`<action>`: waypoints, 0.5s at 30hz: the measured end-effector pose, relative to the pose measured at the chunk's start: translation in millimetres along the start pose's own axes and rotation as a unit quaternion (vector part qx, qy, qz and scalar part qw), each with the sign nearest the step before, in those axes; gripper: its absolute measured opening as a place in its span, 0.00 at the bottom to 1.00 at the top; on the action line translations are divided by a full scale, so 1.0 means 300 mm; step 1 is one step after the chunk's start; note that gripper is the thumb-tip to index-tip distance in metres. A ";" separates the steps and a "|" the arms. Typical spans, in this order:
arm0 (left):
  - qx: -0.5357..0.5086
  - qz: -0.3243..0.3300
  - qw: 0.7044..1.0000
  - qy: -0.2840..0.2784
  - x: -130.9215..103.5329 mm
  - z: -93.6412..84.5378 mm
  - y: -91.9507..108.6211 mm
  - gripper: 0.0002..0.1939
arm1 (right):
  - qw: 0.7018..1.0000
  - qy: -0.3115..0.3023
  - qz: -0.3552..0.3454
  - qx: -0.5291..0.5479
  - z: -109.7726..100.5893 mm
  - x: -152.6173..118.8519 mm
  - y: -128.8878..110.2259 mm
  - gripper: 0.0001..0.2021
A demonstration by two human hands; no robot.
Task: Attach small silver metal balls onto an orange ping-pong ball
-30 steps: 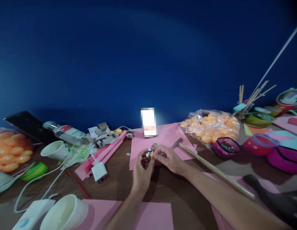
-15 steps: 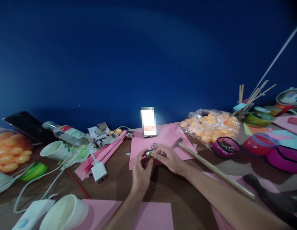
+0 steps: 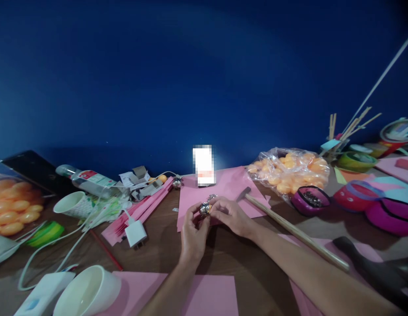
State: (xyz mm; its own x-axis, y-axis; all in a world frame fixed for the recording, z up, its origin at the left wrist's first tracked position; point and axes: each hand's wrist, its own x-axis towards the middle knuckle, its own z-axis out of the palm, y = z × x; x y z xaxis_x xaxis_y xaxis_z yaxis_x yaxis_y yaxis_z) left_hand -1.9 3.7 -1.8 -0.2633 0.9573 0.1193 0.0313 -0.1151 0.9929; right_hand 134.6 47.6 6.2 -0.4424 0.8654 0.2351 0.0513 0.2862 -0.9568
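Note:
A small, shiny silver ball (image 3: 204, 208) is held in the fingers of my left hand (image 3: 194, 239). A bit of orange shows on the ball's right side. My right hand (image 3: 234, 218) is closed in a pinch at that side, its fingertips against the ball; what they pinch, if anything, is hidden. Just beyond the fingers, a few small silver pieces (image 3: 212, 197) lie on the pink paper (image 3: 220, 184). Another silver ball (image 3: 177, 183) rests farther back on the left. To the right lies a hammer (image 3: 289, 228) with a wooden handle.
A clear bag of orange balls (image 3: 286, 171) lies behind a purple bowl (image 3: 311, 201) of small metal pieces. At the back stands a bright, blurred phone-like screen (image 3: 204, 166). On the left are a white charger (image 3: 135, 233), cables, a bottle (image 3: 92, 182) and a cup (image 3: 87, 292).
The ball has turned a little in my fingers. Both hands stay in nearly the same place; the whole view has shifted slightly.

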 end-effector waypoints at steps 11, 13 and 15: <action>-0.007 -0.005 1.000 0.005 0.000 0.002 0.000 0.20 | 1.000 -0.004 0.004 -0.003 0.000 -0.003 -0.004 0.07; -0.004 -0.001 1.000 0.005 0.000 0.002 0.002 0.19 | 1.000 -0.004 0.003 -0.002 0.000 -0.003 -0.003 0.06; -0.001 0.002 1.000 0.006 0.000 0.002 0.004 0.19 | 1.000 -0.005 0.001 -0.003 0.000 -0.002 -0.002 0.06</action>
State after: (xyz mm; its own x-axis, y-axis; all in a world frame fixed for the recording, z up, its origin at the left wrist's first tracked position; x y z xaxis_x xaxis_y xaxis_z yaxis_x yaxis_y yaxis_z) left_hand -1.2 3.6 -0.6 -0.2741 0.9538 0.1233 0.0299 -0.1197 0.9924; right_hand 134.9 46.9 6.7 -0.4521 0.8614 0.2315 0.0579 0.2873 -0.9561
